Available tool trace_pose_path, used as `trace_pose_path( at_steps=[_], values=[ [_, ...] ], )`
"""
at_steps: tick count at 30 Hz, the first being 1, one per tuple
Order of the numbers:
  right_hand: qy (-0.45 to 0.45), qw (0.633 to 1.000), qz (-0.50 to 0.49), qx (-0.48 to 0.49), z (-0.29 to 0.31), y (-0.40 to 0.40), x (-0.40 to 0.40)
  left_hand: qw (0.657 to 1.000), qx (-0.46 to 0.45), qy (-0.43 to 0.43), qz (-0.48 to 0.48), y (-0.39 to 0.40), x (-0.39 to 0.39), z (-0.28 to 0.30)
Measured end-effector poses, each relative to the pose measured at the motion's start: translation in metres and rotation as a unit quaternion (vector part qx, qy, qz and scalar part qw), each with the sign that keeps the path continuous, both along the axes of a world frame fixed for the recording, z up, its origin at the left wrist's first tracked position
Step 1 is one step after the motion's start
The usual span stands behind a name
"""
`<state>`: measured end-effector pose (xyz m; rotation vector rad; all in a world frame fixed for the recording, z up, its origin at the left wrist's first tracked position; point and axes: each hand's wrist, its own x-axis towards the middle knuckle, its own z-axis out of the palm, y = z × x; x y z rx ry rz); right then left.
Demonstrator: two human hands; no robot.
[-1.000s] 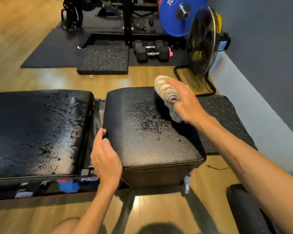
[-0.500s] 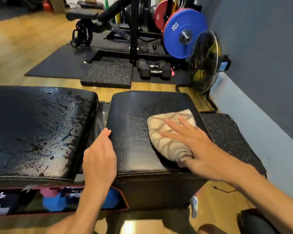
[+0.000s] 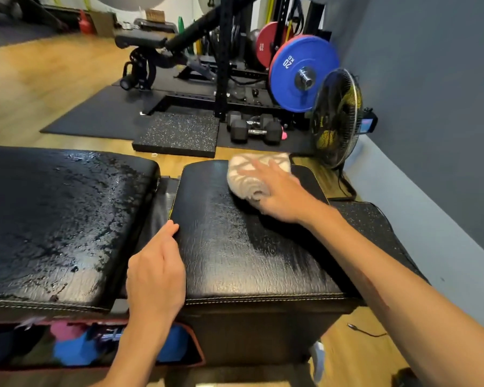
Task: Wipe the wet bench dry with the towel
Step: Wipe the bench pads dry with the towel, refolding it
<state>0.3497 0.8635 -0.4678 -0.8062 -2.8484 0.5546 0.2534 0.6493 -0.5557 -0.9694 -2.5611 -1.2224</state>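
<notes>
Two black padded vinyl sections make up the bench [image 3: 249, 255], and only the right one has had any attention so far. On that smaller pad the right hand [image 3: 280, 191] presses a beige patterned cloth towel [image 3: 248, 177] flat at the far edge, fingers [image 3: 252, 170] spread fairly straight over the cloth rather than bunching it (the hand is a little blurred, so it looks mid-sweep). The left hand [image 3: 155, 277] rests at the near left edge of the same pad, fingers loosely curved along the gap between the sections, holding nothing; it seems to be steadying the pad.

From where I stand, the right pad looks mostly wiped: a dull streaked band runs down its middle, with a faint damp sheen beside it. The long left pad [image 3: 59, 219] is another matter, for it glistens with beaded water across most of its surface. I would judge the job well short of halfway, with that whole left section yet to do.
</notes>
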Motion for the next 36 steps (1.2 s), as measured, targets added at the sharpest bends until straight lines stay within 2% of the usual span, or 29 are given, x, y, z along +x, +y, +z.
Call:
trace_pose_path(
  at_steps=[3, 5, 9, 11, 14, 18, 21, 24, 26, 28, 30, 32, 36],
  values=[
    [-0.015, 0.994, 0.109, -0.009, -0.004, -0.057, 0.051, 0.999, -0.044, -0.006, 0.015, 0.001, -0.002, -0.003],
    [-0.031, 0.991, 0.133, -0.01, -0.009, -0.08, 0.088, 0.999, -0.046, -0.01, 0.019, 0.0, -0.001, -0.004],
    [-0.006, 1.0, 0.022, 0.013, -0.012, -0.048, 0.122, 1.0, -0.008, -0.019, 0.011, 0.0, -0.001, -0.006],
    [-0.009, 0.998, -0.041, 0.05, -0.013, -0.009, 0.107, 1.0, 0.009, -0.012, -0.013, -0.001, -0.001, -0.005],
    [-0.057, 0.991, -0.082, 0.09, -0.007, 0.034, 0.064, 0.996, 0.055, -0.071, 0.001, 0.0, 0.003, 0.003],
    [-0.08, 0.978, 0.052, 0.187, -0.004, 0.021, 0.03, 0.991, 0.078, -0.107, -0.004, -0.002, 0.009, 0.013],
    [-0.098, 0.958, 0.142, 0.228, 0.001, -0.009, 0.059, 0.99, 0.078, -0.114, -0.004, -0.003, 0.009, 0.015],
    [-0.16, 0.932, 0.157, 0.285, 0.003, -0.024, 0.104, 0.99, 0.08, -0.118, -0.006, -0.003, 0.012, 0.018],
    [-0.147, 0.943, 0.139, 0.263, 0.0, -0.045, 0.131, 0.99, 0.083, -0.117, -0.012, -0.003, 0.012, 0.018],
    [-0.105, 0.977, 0.093, 0.163, -0.005, -0.069, 0.144, 0.989, 0.087, -0.12, -0.012, -0.004, 0.012, 0.018],
    [-0.044, 0.995, 0.042, 0.076, -0.011, -0.084, 0.143, 0.987, 0.089, -0.135, -0.008, -0.005, 0.013, 0.018],
    [-0.013, 0.997, 0.011, 0.071, -0.019, -0.094, 0.134, 0.986, 0.088, -0.142, -0.014, -0.006, 0.015, 0.016],
    [-0.008, 0.996, -0.064, 0.067, -0.022, -0.077, 0.092, 0.989, 0.08, -0.121, -0.011, -0.005, 0.016, 0.015]
  ],
)
